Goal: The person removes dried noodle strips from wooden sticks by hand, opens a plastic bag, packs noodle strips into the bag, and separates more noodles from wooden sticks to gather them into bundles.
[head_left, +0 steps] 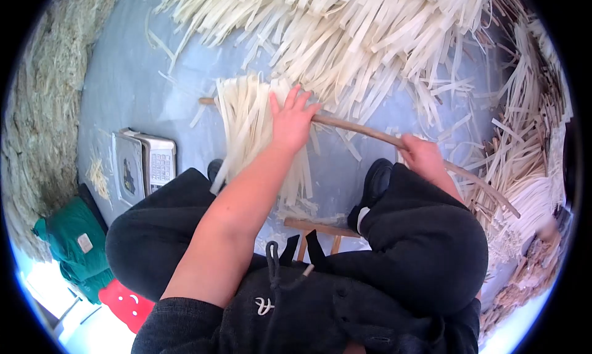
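Flat pale strips [243,116] that look like wide noodles hang over the left part of a long, thin wooden stick [357,128]. My left hand [293,121] lies on these strips and the stick, its fingers spread. The fingers of my right hand [422,155] are wrapped round the stick farther right, and the stick's bare end sticks out beyond it. The stick's left tip shows past the strips. Just beyond my hands lies a big heap of the same loose strips [370,39] on the grey floor [185,64].
A scale with a keypad [160,163] stands on the left. Part of a wooden stool [320,227] shows between my knees. A green bag [77,240] and a red item [126,304] are at lower left. More strips [524,150] and sticks are piled along the right side.
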### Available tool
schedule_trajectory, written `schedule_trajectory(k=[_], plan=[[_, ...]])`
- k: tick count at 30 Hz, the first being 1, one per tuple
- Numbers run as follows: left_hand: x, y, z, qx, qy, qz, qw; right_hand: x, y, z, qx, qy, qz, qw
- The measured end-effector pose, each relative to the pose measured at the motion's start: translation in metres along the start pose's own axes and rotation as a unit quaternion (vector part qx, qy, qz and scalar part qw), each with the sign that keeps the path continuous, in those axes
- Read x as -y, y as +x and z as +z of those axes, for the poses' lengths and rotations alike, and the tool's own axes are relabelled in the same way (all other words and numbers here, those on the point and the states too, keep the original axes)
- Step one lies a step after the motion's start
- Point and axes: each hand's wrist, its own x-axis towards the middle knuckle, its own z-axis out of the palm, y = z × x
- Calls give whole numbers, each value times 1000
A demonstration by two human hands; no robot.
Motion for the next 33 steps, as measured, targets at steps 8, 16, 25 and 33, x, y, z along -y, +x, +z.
schedule_trajectory(k=[8,16,25,33], plan=[[19,7,13,71,18,-8,997,-127,-131,-17,-100,-202,104,969],[25,18,23,163,58,-56,983,-190,-268,-79,-181,-276,232,915],[-46,9,-30,100,-107,132,980,-186,-369,-115,-263,-346,284,855],[-110,-1,-126,26,-210,176,961,-149,-413,-138,-483,-328,263,769]])
